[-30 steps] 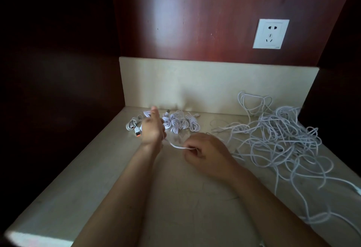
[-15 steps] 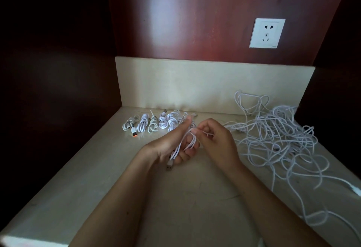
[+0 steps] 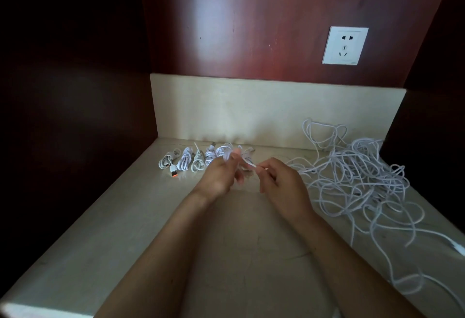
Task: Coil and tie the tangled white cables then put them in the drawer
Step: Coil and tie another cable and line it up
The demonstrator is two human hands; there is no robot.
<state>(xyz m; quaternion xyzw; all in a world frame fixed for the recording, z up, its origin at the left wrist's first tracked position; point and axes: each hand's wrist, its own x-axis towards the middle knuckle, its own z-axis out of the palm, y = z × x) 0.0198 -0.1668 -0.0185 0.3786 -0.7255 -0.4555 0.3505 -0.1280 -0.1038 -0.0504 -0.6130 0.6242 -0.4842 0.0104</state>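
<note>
Head view: left hand curls round a small coil of thin white cable, held above the beige stone counter so right hand, pinching its loose end, can likely wrap it

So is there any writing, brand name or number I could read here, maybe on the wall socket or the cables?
Nothing here can be read.
On the wall socket: a tiny mark at its lower right corner, too small to read.
On the coiled cables and the orange-tipped plug: no lettering shows.
On the tangled cables: no labels visible.
</note>
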